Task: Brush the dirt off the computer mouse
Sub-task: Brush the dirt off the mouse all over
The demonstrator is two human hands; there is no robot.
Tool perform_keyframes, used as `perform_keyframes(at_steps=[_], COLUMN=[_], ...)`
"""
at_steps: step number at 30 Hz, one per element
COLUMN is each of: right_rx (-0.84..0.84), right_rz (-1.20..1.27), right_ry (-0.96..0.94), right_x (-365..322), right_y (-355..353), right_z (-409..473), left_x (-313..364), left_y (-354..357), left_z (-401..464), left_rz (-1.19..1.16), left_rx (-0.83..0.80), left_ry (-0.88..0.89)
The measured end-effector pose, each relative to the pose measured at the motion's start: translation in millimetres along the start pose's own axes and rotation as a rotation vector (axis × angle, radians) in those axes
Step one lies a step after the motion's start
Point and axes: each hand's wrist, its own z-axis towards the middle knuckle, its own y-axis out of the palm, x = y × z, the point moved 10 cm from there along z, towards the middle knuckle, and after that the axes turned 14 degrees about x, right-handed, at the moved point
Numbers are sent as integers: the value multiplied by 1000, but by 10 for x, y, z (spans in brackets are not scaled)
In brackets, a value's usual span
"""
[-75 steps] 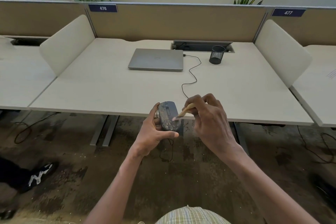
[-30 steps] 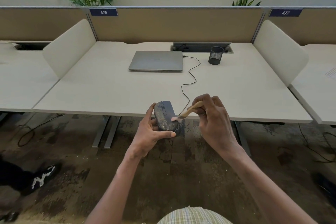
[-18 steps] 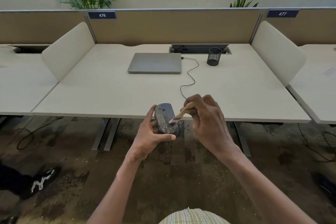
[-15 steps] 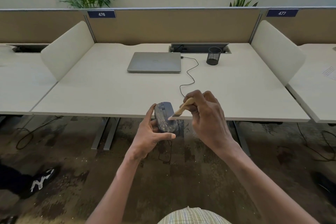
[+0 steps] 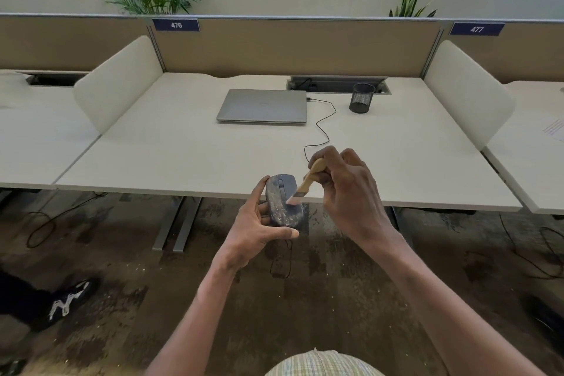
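Note:
A dark grey computer mouse (image 5: pixel 281 201), speckled with pale dirt, is held in the air just in front of the desk's front edge. My left hand (image 5: pixel 254 230) grips it from below and from the left, thumb under its near end. My right hand (image 5: pixel 349 192) pinches a small brush (image 5: pixel 306 183) with a wooden handle. The brush's pale bristles rest on the right side of the mouse's back. The mouse's black cable (image 5: pixel 322 128) runs back over the desk toward the laptop.
A shut silver laptop (image 5: pixel 262 106) lies on the white desk (image 5: pixel 171 149), with a black mesh pen cup (image 5: pixel 362 98) to its right. White side screens bound the desk. Another person's black shoe (image 5: pixel 65 302) is on the floor at left. Cables lie on the floor.
The brush has stroked back and forth over the mouse's back, tip now near its right side. My left hand keeps the same hold. The head camera has shifted slightly.

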Motion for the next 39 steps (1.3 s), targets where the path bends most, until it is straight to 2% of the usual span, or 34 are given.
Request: perform_keyframes(at_steps=[6,10,18,23,26,31,34,39], right_rx=[-2,7,-13,36,10,-37,-2,-26], right_rz=[-52,-43,-84,-77,-71,-115,-94,-84], right_ry=[49,6,68,43,2,60,81,18], right_x=[88,59,205,218,119,235,283,176], right_y=[98,51,228,105,126,252,186,208], right_z=[158,117,336,353,329,451,459,422], left_x=[-22,-1,-54,-30,-13,-35,-25,8], left_y=[39,-4,81,43,74,132,116,111], left_z=[-64,-46,-96,-60,-39,-50,-31,10], left_rz=[3,13,-20,-13,-20,-25,-20,-7], left_rx=[-29,-16,-116,-96,-108,-141,-127,-121], left_ry=[-11,1,-38,-21,-23,-27,-15,5])
